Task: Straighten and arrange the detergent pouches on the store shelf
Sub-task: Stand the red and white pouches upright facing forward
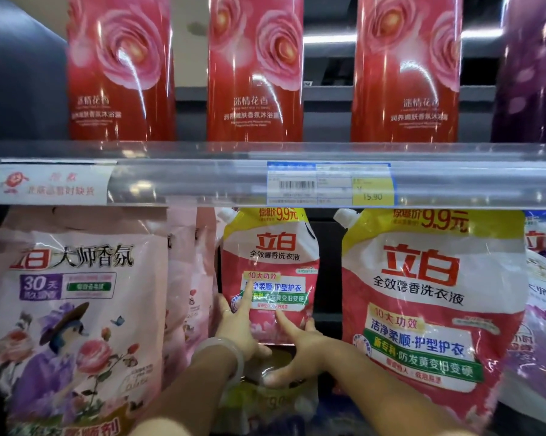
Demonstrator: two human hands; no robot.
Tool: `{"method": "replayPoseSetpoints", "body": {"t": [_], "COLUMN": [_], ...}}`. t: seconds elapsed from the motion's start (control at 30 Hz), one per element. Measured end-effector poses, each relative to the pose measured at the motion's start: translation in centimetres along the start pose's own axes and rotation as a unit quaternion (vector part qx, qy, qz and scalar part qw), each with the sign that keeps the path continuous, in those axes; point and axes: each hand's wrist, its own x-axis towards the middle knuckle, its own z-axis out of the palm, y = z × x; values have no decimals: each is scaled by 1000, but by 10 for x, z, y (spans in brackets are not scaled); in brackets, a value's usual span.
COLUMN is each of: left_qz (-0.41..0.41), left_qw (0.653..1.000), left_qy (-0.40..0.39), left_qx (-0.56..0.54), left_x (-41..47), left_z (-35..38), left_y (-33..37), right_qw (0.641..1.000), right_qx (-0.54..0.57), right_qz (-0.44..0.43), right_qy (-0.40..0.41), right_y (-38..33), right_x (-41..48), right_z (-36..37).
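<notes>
A red and yellow detergent pouch (270, 265) stands upright deep on the lower shelf, in the middle. My left hand (237, 322), with a pale bangle on its wrist, presses against the pouch's lower left, fingers spread. Spread across the pouch's lower right edge is my right hand (300, 347), whose thumb rests on a flat-lying pouch (275, 388) in front. A larger red and yellow pouch (429, 316) stands at the shelf front on the right. At the left stands a pink floral pouch (73, 313), with more pink pouches (190, 294) behind it.
A clear price rail (171, 180) with a blue and yellow tag (331, 184) runs across above the pouches. Tall red rose bottles (256, 67) stand on the upper shelf. A purple pouch (542, 309) sits at the far right. A dark gap lies between the two red pouches.
</notes>
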Motion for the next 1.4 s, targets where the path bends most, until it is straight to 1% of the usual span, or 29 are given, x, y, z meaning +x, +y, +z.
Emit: {"method": "replayPoseSetpoints", "body": {"t": [0.1,0.17,0.2,0.23,0.27,0.3,0.33,0.4,0.47,0.5,0.57,0.63,0.7,0.77,0.8,0.83,0.9,0.93,1.0,1.03,1.1,1.17,1.2,1.23,1.3,1.37,1.4], "left_qz": [-10,-4,17,55,105,152,187,218,221,216,213,218,214,213,211,207,199,199,189,177,155,140,137,133,128,126,120], "left_qw": [999,997,996,994,988,980,974,969,957,952,946,943,950,953,954,955,958,958,964,969,978,984,986,987,989,987,987], "left_qy": [16,40,61,91,115,118,95,-9,-101,-126,-158,-163,-152,-148,-147,-142,-135,-130,-112,-98,-65,-14,13,39,80,79,73], "left_qx": [33,61,60,32,-11,-54,-81,-117,-160,-175,-189,-189,-170,-158,-154,-157,-158,-159,-153,-140,-123,-111,-99,-79,-5,63,76], "left_x": [-6,-12,-18,-24,-32,-40,-49,-64,-72,-75,-75,-73,-68,-65,-62,-61,-59,-62,-70,-74,-78,-77,-75,-73,-71,-71,-72], "left_z": [5,7,8,7,8,8,8,14,26,31,46,60,70,75,77,78,80,79,72,65,48,27,19,11,2,0,1], "left_y": [1,5,8,13,18,24,32,47,62,68,80,88,90,87,84,83,79,78,76,73,60,44,36,28,15,7,4], "right_qw": [1000,999,997,993,988,981,974,960,938,927,905,882,858,851,857,867,889,897,905,908,911,908,908,907,914,920,919], "right_qx": [4,-22,-32,-29,-17,-7,2,38,127,168,221,235,213,172,166,180,217,217,201,199,229,243,233,226,216,206,213], "right_qz": [-6,-31,-58,-94,-131,-158,-174,-153,-124,-121,-106,-87,-61,-8,19,31,12,4,-11,-30,-88,-150,-166,-179,-179,-168,-164], "right_qy": [3,25,43,63,85,112,146,231,296,314,348,400,464,496,488,463,404,385,374,367,331,308,306,306,293,289,288], "right_y": [-2,-4,-6,-6,-5,-2,4,21,43,55,78,97,109,119,123,125,125,124,120,115,101,79,66,53,32,21,19], "right_x": [-8,-22,-34,-49,-67,-86,-104,-133,-151,-156,-165,-173,-178,-179,-177,-174,-166,-161,-153,-149,-139,-125,-116,-107,-90,-73,-65], "right_z": [1,1,1,-1,-3,-6,-8,-15,-21,-23,-19,-12,-9,-6,-5,-2,7,11,15,15,16,17,17,18,20,24,26]}}
